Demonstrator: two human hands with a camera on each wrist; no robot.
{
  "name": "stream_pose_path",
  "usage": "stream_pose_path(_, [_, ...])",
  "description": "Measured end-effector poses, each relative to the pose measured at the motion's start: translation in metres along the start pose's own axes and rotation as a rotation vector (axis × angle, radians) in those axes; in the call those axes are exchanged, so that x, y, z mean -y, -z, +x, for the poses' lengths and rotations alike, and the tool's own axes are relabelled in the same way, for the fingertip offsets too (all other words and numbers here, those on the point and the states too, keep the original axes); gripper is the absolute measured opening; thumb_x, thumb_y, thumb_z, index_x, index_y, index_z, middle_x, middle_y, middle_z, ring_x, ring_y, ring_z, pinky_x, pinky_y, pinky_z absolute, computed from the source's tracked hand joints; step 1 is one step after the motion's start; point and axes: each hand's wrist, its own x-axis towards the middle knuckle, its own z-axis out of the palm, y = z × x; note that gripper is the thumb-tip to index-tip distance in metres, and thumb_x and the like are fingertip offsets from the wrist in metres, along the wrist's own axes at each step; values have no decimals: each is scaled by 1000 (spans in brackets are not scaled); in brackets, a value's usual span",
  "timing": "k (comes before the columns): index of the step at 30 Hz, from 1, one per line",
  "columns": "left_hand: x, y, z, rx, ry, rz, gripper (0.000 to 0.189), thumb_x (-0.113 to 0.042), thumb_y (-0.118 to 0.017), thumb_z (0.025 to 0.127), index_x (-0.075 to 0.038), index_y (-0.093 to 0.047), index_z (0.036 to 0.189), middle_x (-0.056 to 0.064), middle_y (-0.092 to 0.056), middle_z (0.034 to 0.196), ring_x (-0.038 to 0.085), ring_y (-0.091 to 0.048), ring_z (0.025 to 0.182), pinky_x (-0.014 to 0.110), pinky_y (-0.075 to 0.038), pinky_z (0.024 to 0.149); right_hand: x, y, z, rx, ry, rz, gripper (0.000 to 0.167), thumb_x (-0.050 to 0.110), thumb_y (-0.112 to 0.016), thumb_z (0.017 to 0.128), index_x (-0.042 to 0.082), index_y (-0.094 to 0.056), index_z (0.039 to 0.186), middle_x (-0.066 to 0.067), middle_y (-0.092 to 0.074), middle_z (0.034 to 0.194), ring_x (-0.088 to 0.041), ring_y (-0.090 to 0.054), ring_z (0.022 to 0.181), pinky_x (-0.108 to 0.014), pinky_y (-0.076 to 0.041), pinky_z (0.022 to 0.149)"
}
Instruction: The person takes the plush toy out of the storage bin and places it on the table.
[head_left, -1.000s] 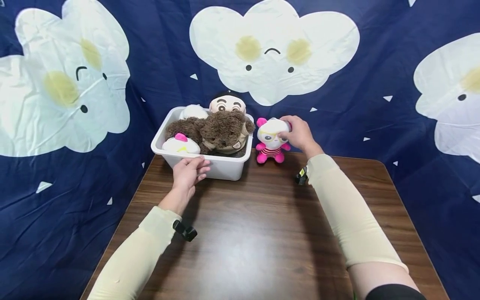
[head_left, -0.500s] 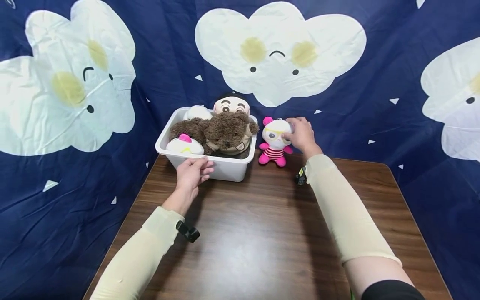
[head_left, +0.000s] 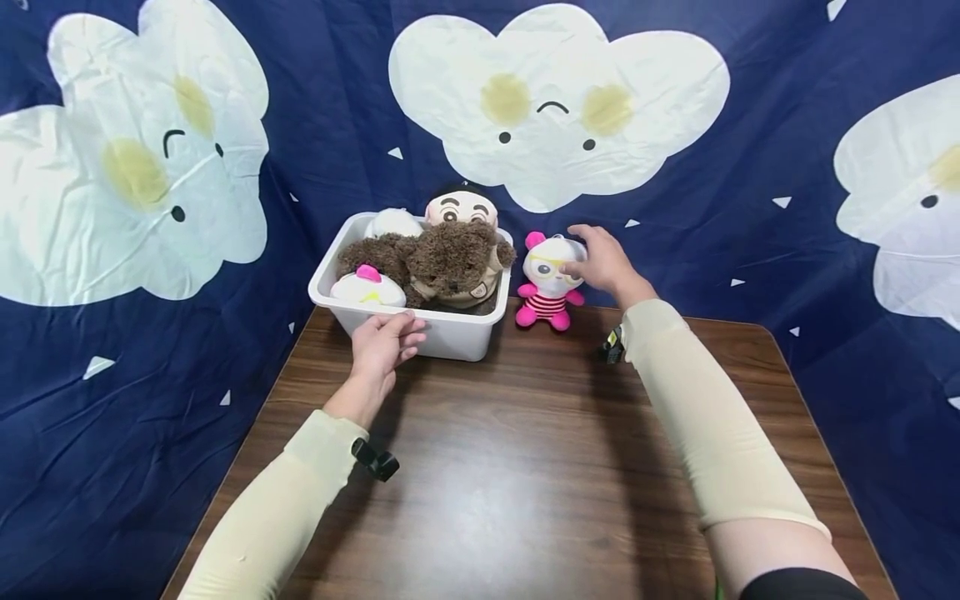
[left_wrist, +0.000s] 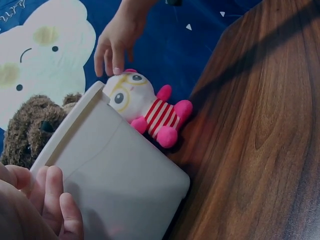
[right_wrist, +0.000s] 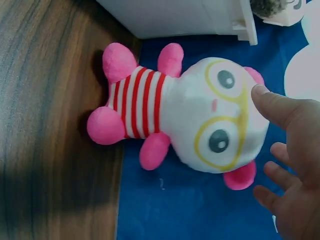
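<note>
Hands, tub and plush toys at the far side of a wooden table, before a blue backdrop printed with white clouds. At left, a pale sleeve with a black strap leads to the left hand, which holds the near rim of the white tub, its bent fingers against the outer wall. Within the tub, from left: a pink-eared toy at the front, a white toy behind it, and a brown bear lying across, its head before the black-topped doll at the back. To the right, just beside the tub, the panda is upright, its pink feet on the table. The right hand is open at its head, fingers spread and thumb tip before the face; actual contact cannot be told. At far right, a second pale sleeve.
</note>
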Motion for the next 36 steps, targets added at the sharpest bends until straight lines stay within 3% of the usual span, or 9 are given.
stream_pose_path(6, [1,0,1,-5,-3,-13,12,-16,-67,99,-11,-59,106,-3,-78,78,7,-72,60,16,-56,52,18,16,-3,9,82,-33,76,29,-81,89,9,-45,153,-18,-46,155,-35,-39,147,-53,-34,122])
stream_pose_path(11, [2,1,0,-13,-3,-14,11,-17,-67,99,-10,-60,105,-3,-78,79,7,-71,60,16,-56,51,46,23,-5,15,180,11,76,32,-82,87,8,-47,151,-15,-48,153,-33,-42,144,-52,-36,120])
stream_pose_path(21, [0,1,-1,-2,10,-36,12,-17,-69,99,-10,-62,106,-2,-79,80,6,-72,62,18,-59,54,107,12,-2,19,345,147,73,39,-84,85,11,-54,146,-9,-52,151,-30,-49,138,-43,-40,118])
stream_pose_path(28, [-2,1,0,0,44,-58,14,-16,-70,98,-9,-64,109,-3,-78,79,5,-72,63,17,-58,55,131,-6,5,11,345,252,70,41,-82,87,14,-55,145,-5,-54,148,-28,-48,138,-42,-41,117])
stream_pose_path(36, [-4,0,-2,-9,61,-63,12,-16,-70,98,-10,-65,108,-4,-78,78,4,-71,62,16,-58,53,138,-27,15,65,314,211,78,44,-85,83,15,-52,148,-8,-51,150,-24,-47,139,-40,-40,118])
